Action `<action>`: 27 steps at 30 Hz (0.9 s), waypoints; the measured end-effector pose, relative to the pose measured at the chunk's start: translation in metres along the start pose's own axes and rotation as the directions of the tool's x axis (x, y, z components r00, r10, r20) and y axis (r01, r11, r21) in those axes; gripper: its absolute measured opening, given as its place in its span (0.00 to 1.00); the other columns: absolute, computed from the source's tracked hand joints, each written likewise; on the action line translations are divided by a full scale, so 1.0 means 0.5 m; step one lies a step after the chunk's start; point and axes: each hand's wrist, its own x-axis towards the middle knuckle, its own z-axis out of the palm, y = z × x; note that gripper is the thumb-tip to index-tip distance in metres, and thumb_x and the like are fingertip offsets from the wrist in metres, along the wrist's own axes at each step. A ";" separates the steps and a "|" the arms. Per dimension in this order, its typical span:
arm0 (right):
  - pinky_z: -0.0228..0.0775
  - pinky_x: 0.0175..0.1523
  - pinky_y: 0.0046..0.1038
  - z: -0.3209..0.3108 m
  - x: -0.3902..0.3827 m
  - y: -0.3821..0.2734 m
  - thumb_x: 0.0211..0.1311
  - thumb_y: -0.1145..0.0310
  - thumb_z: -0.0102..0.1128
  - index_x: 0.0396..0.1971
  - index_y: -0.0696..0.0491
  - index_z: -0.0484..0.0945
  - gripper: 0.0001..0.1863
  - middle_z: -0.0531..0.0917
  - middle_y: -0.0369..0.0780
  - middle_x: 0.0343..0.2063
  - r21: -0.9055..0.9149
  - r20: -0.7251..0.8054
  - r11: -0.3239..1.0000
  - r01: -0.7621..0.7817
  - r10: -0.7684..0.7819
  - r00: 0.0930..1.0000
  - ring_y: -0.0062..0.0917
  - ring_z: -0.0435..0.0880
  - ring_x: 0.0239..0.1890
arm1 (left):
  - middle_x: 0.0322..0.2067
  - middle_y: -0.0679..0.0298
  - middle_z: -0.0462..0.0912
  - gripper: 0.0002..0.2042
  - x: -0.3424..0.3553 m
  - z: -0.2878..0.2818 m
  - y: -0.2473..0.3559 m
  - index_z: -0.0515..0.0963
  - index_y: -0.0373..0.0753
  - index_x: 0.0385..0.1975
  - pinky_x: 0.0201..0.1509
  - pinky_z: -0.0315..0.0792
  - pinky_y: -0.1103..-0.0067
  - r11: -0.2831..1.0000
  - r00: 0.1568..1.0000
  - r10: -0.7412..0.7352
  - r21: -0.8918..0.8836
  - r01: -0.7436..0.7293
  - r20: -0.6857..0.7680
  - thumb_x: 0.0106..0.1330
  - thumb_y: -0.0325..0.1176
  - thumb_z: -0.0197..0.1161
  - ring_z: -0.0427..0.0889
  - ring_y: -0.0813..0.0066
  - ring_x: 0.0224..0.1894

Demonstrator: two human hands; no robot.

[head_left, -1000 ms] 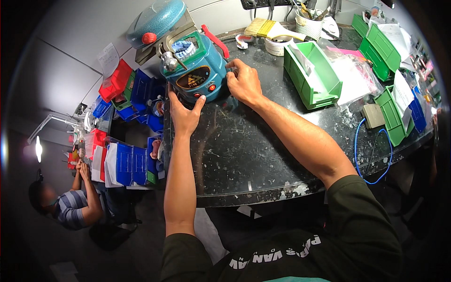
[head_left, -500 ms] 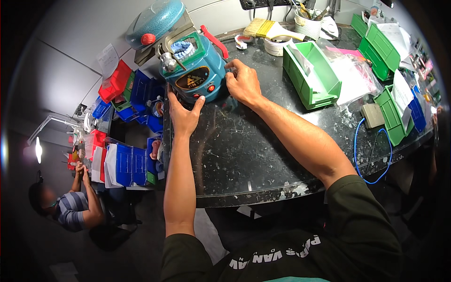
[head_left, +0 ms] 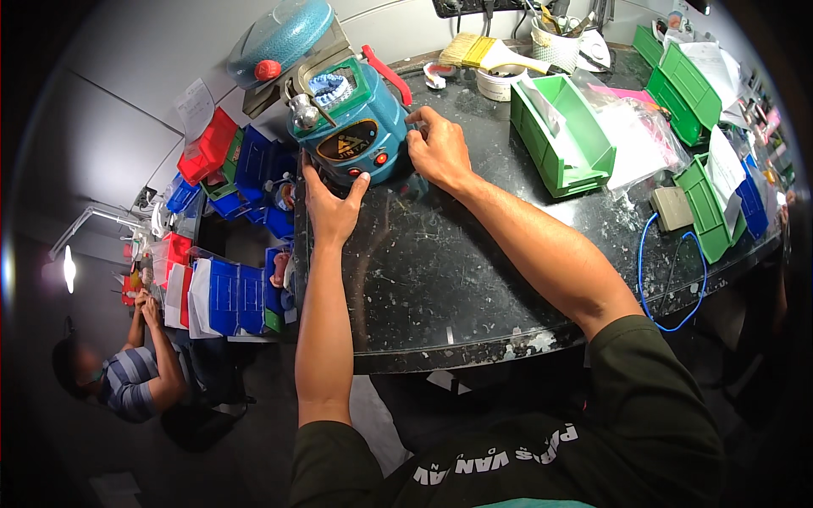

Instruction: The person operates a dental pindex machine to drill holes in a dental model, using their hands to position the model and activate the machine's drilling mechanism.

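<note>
A teal benchtop machine [head_left: 391, 127], its round blue lid [head_left: 284, 44] raised and tilted back, stands at the bench's far left. On its top, inside a green frame, sits a blue dental model [head_left: 329, 87]. My left hand [head_left: 332, 207] grips the machine's near left corner, fingers along the side. Its thumb tip is at the lower red button [head_left: 354, 173]; a second red button [head_left: 381, 158] shows to the right. Against the machine's right side my right hand [head_left: 440, 152] has curled fingers; what lies under their tips is hidden. A red lever [head_left: 388, 76] sticks up behind it.
Right of the machine are a green bin [head_left: 563, 161] with papers, a wide paintbrush [head_left: 483, 52] across a white tub [head_left: 500, 85], and another dental model [head_left: 434, 76]. A blue cable [head_left: 645, 279] hangs over the bench's edge. A co-worker [head_left: 140, 372] sits at lower left.
My two hands and the machine have not visibly moved. At lower left, the co-worker's head and hands have shifted slightly.
</note>
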 end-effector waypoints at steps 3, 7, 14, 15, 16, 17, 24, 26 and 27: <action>0.77 0.55 0.51 0.002 0.001 0.000 0.65 0.65 0.58 0.51 0.55 0.84 0.18 0.89 0.54 0.36 -0.001 -0.002 1.000 0.002 -0.002 1.000 0.52 0.89 0.44 | 0.71 0.42 0.67 0.51 0.001 0.000 -0.003 0.52 0.32 0.78 0.76 0.63 0.61 0.998 0.999 -0.035 -0.043 0.035 0.003 0.57 0.34 0.79 0.70 0.48 0.72; 0.77 0.55 0.51 0.001 0.001 0.002 0.65 0.64 0.58 0.51 0.55 0.84 0.18 0.89 0.54 0.36 0.001 0.002 1.000 0.002 -0.002 1.000 0.52 0.89 0.45 | 0.71 0.42 0.67 0.51 0.001 0.001 -0.002 0.52 0.32 0.78 0.76 0.63 0.61 0.998 1.000 -0.027 -0.054 0.027 -0.001 0.57 0.33 0.79 0.70 0.48 0.72; 0.78 0.54 0.50 -0.004 0.003 0.009 0.64 0.65 0.59 0.51 0.55 0.84 0.18 0.89 0.53 0.36 0.020 0.004 1.000 -0.001 0.001 1.000 0.51 0.89 0.44 | 0.71 0.41 0.67 0.51 -0.001 0.008 0.012 0.52 0.31 0.78 0.77 0.63 0.61 0.998 1.000 -0.003 -0.064 0.002 -0.012 0.58 0.33 0.79 0.69 0.48 0.72; 0.78 0.53 0.50 -0.004 0.004 0.010 0.65 0.65 0.59 0.51 0.55 0.84 0.17 0.89 0.53 0.36 0.017 0.000 1.000 -0.002 0.002 1.000 0.51 0.89 0.44 | 0.71 0.40 0.67 0.51 -0.001 0.009 0.014 0.52 0.31 0.78 0.77 0.63 0.61 0.999 1.000 -0.001 -0.052 0.001 -0.013 0.58 0.33 0.79 0.69 0.47 0.72; 0.78 0.53 0.50 -0.004 0.005 0.011 0.65 0.65 0.59 0.51 0.54 0.84 0.17 0.89 0.53 0.36 0.015 -0.002 1.000 -0.003 0.003 1.000 0.50 0.89 0.44 | 0.71 0.40 0.67 0.51 -0.002 0.010 0.016 0.51 0.31 0.78 0.77 0.63 0.61 0.999 1.000 0.000 -0.040 0.000 -0.015 0.58 0.33 0.79 0.69 0.46 0.73; 0.78 0.53 0.50 -0.005 0.007 0.013 0.65 0.65 0.59 0.51 0.54 0.84 0.17 0.89 0.53 0.36 0.011 0.003 1.000 0.004 -0.004 1.000 0.50 0.89 0.44 | 0.71 0.40 0.67 0.51 -0.002 0.012 0.017 0.51 0.31 0.78 0.77 0.63 0.61 0.999 1.000 -0.001 -0.042 0.000 -0.024 0.58 0.33 0.79 0.69 0.46 0.73; 0.79 0.49 0.46 0.013 0.007 0.012 0.65 0.67 0.59 0.50 0.55 0.83 0.16 0.89 0.53 0.34 0.023 -0.009 0.999 0.037 -0.036 0.999 0.46 0.90 0.39 | 0.72 0.38 0.64 0.52 -0.002 -0.006 0.014 0.54 0.27 0.76 0.79 0.60 0.63 1.000 0.998 -0.021 0.015 0.022 -0.058 0.55 0.36 0.81 0.66 0.45 0.75; 0.80 0.45 0.42 0.013 0.003 0.001 0.65 0.69 0.59 0.49 0.57 0.83 0.15 0.89 0.53 0.32 0.036 -0.017 0.999 0.031 -0.031 0.999 0.43 0.91 0.36 | 0.74 0.38 0.62 0.54 -0.005 -0.017 0.025 0.51 0.28 0.77 0.80 0.60 0.62 0.998 0.998 -0.037 0.058 0.040 -0.060 0.55 0.38 0.81 0.64 0.44 0.76; 0.80 0.43 0.40 0.011 0.015 0.027 0.65 0.72 0.59 0.49 0.58 0.83 0.15 0.89 0.52 0.30 0.016 -0.062 0.993 0.113 -0.112 0.992 0.39 0.90 0.33 | 0.74 0.38 0.62 0.55 -0.003 -0.004 0.034 0.51 0.29 0.78 0.80 0.60 0.62 0.998 0.997 -0.031 0.049 0.034 -0.072 0.55 0.38 0.81 0.63 0.43 0.77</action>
